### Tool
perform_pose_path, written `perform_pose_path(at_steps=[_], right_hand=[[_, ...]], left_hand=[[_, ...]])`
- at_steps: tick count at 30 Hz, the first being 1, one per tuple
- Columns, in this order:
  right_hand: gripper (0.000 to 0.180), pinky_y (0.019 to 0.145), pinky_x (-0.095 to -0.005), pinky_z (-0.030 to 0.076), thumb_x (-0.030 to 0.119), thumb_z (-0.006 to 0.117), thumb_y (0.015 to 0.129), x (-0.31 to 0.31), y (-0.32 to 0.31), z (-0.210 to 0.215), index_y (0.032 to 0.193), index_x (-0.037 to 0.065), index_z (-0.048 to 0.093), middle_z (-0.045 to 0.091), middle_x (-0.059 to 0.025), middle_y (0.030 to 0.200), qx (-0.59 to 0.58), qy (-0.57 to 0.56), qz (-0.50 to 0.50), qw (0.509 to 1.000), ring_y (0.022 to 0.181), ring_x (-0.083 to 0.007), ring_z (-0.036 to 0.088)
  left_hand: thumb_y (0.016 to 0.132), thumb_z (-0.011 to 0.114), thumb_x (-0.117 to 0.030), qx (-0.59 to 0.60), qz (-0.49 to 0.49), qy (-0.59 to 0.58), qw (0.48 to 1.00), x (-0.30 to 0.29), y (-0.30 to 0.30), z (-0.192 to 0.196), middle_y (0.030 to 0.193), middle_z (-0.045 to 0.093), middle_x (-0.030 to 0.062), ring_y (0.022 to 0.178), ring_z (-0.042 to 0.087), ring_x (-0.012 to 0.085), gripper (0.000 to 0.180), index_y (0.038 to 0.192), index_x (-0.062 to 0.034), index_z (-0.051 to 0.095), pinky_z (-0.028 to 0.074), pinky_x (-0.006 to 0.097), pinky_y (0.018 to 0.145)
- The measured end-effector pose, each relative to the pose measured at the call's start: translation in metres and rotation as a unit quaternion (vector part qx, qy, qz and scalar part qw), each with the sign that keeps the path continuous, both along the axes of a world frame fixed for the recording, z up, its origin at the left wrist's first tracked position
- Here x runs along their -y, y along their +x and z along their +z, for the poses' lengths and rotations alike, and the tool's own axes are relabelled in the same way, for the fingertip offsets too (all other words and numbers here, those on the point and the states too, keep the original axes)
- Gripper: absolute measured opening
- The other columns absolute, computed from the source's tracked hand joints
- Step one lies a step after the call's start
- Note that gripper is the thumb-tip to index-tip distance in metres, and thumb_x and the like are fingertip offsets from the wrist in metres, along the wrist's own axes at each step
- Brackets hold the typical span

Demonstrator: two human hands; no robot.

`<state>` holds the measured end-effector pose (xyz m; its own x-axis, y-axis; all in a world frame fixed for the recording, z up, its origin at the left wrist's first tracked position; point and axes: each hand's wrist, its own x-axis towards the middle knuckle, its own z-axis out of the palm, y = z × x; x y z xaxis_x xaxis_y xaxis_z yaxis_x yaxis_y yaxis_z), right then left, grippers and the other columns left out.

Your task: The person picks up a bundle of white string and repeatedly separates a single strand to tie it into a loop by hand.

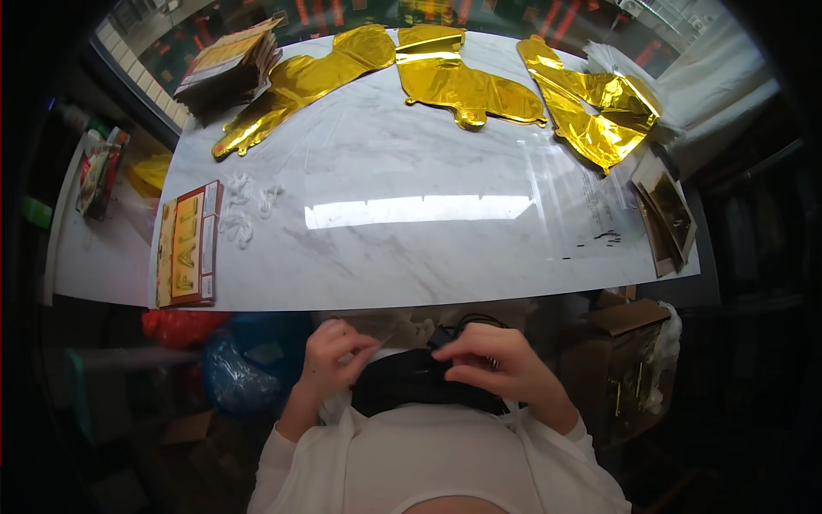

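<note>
Item in hand: a black pouch (424,381) lay at your waist, below the near edge of the bench (411,291); your left hand (332,353) pinched something pale beside it and your right hand (497,364) was curled onto its top, so the step looked like drawing something from it. Next, a steady lift to the bench seemed called for. Open room: mid-bench was bare marble; gold foil balloons (462,81) lined the far edge, card packs (188,244) the left edge.

The person wore a white long-sleeved top, its cuffs ending at the wrists just below the marble table (411,257). Both the left hand (332,353) and right hand (497,360) were bare, without rings.
</note>
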<state>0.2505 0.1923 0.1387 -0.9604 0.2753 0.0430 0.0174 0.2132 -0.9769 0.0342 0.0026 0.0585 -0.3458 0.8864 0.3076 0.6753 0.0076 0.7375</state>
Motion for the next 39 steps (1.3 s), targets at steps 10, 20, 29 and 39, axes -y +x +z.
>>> perform_pose_path(at_steps=[10, 20, 29, 39], right_hand=[[0.007, 0.058, -0.0308, 0.046, 0.005, 0.07, 0.087, 0.011, -0.01, 0.019, 0.091, 0.001, 0.066, 0.06, -0.0094, 0.077, -0.073, 0.113, -0.077, 0.988, 0.065, -0.0239, 0.058], [0.013, 0.061, -0.0312, 0.053, 0.011, 0.056, 0.099, -0.032, 0.075, 0.046, 0.089, 0.005, 0.061, 0.063, -0.008, 0.084, -0.416, -0.272, 0.033, 0.867, 0.073, -0.0164, 0.062], [0.017, 0.057, -0.0247, 0.042, 0.017, 0.049, 0.103, -0.109, 0.211, 0.024, 0.098, 0.003, 0.058, 0.055, -0.0047, 0.082, -0.501, -0.294, -0.415, 0.7, 0.064, -0.0132, 0.051], [0.093, 0.106, -0.0399, 0.038, 0.047, 0.083, 0.072, -0.021, 0.042, 0.028, 0.138, -0.006, 0.045, 0.052, -0.0171, 0.134, -0.171, 0.169, -0.254, 0.937, 0.131, -0.0307, 0.046]], left_hand=[[0.074, 0.077, 0.001, 0.067, -0.064, 0.158, 0.983, -0.037, 0.029, 0.068, 0.102, 0.059, 0.0103, 0.084, 0.059, 0.0216, 0.023, 0.094, -0.0085, 0.069, 0.047, 0.03, 0.069], [0.098, 0.052, -0.004, 0.421, -0.467, 0.013, 0.778, -0.068, 0.059, 0.068, 0.088, 0.069, 0.0097, 0.082, 0.067, 0.0173, 0.014, 0.107, -0.0011, 0.064, 0.043, 0.037, 0.102], [0.078, 0.072, 0.003, 0.273, -0.156, 0.054, 0.948, -0.025, -0.029, 0.087, 0.076, 0.069, 0.0096, 0.071, 0.064, 0.0174, 0.018, 0.096, -0.0002, 0.075, 0.051, 0.029, 0.066], [0.078, 0.077, -0.015, -0.026, -0.223, 0.182, 0.957, -0.075, 0.014, 0.148, 0.078, 0.071, -0.0003, 0.09, 0.071, 0.0208, 0.018, 0.096, -0.0136, 0.078, 0.05, 0.034, 0.08]])
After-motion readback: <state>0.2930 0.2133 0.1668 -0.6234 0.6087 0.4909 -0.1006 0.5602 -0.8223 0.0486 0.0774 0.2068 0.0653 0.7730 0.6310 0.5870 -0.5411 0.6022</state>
